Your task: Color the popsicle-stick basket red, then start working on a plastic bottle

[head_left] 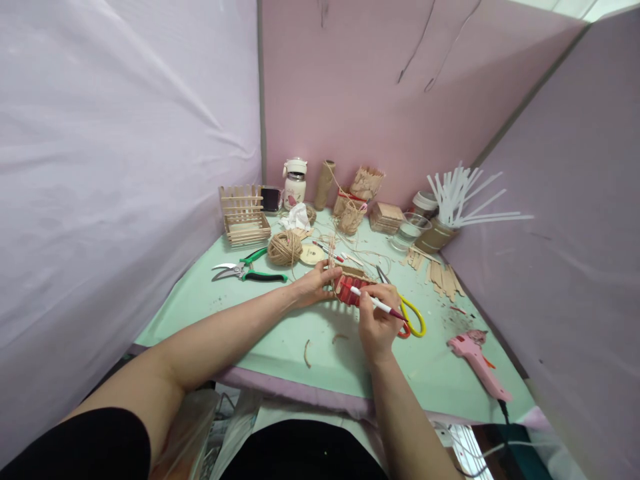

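Note:
My left hand point(320, 283) grips the left end of a small craft-stick basket point(350, 291) and holds it up over the green tabletop. The basket's near side is coloured red, and a thin upright part rises at its left end. In my right hand point(380, 320) is a white marker point(377, 303) with a dark red end. Its tip points at the red side of the basket; whether it touches I cannot tell. Scissors point(413, 317) with yellow and red handles lie just beyond my right hand, partly covered by it.
Green-handled pruning shears point(253, 270) and a twine ball point(285, 249) lie to the left. A pink glue gun point(480, 367) rests at the right. Loose craft sticks point(440, 273), a clear bowl point(410, 231), a flask point(295, 187) and a stick-built chair-like piece point(245, 223) stand behind.

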Motion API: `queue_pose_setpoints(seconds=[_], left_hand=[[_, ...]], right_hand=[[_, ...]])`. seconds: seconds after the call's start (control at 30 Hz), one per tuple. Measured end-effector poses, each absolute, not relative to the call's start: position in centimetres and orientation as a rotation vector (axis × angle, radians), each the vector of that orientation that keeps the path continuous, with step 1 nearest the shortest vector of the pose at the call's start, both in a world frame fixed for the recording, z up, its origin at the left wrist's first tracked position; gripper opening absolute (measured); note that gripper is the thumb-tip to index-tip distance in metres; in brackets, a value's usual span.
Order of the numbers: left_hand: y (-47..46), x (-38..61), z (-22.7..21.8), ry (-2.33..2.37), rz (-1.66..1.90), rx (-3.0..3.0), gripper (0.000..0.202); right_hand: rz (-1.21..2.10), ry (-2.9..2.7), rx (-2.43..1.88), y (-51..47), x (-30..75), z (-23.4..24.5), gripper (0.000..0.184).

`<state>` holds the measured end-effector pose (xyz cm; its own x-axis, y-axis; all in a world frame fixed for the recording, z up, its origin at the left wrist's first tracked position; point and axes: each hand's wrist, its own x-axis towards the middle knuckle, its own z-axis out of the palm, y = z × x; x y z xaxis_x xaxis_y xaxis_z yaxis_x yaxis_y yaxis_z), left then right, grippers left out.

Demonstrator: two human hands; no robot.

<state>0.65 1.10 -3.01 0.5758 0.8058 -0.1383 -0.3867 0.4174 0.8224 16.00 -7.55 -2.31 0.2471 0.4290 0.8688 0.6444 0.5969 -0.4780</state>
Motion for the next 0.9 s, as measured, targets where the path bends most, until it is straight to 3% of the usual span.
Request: queue_pose_setpoints(seconds=[0.9], left_hand=[[0.97,0.70,-2.80,0.578,0.808,0.823,0.088]], right_hand=[[-0.177,-1.361,-1.054,-7.53,15.99,-2.33,0.019]])
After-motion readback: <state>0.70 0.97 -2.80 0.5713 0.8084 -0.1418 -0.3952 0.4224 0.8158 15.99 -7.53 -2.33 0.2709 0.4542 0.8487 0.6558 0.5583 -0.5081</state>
